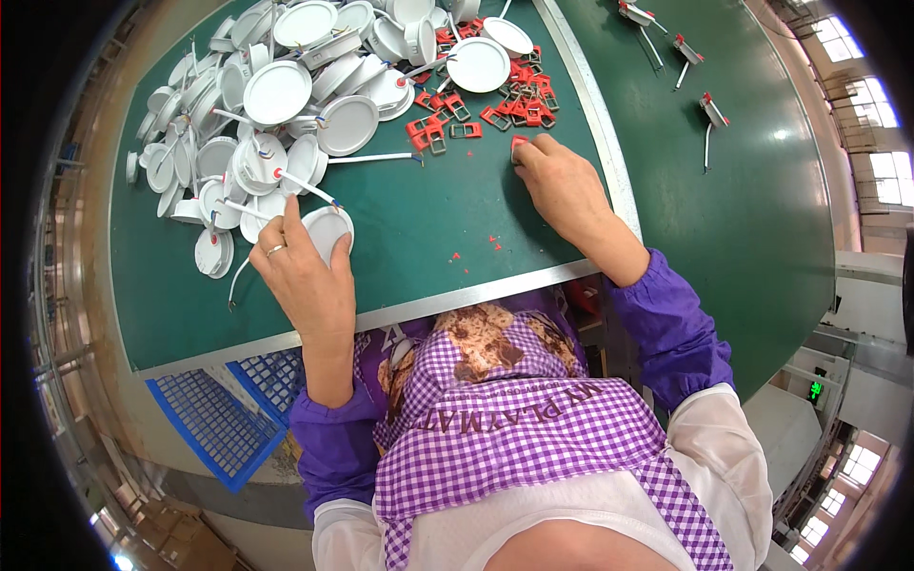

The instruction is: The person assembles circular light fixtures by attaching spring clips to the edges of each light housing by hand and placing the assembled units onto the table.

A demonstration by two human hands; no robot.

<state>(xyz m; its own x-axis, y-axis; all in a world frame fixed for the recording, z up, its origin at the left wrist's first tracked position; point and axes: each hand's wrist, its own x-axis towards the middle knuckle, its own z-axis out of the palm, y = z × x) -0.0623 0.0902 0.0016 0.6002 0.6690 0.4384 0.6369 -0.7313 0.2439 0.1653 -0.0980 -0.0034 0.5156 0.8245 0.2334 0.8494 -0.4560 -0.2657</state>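
My left hand (309, 285), a ring on one finger, is at the near edge of a heap of round white downlights (276, 92). Its thumb and index finger are around one white downlight (327, 228), which lies face up near the table's front. My right hand (564, 190) is closed in a pinch on a small red clip (519, 142), only partly visible past the fingertips. Just beyond it lies a pile of red clips with metal frames (529, 100). White cables with bare coloured wire ends stick out from several downlights.
Small red scraps (493, 244) are scattered on the green tabletop (409, 252). A metal rail (609, 143) divides it from a green surface (714, 247), where three small parts with white cables (709, 114) lie. A blue plastic crate (219, 423) stands below the table at left.
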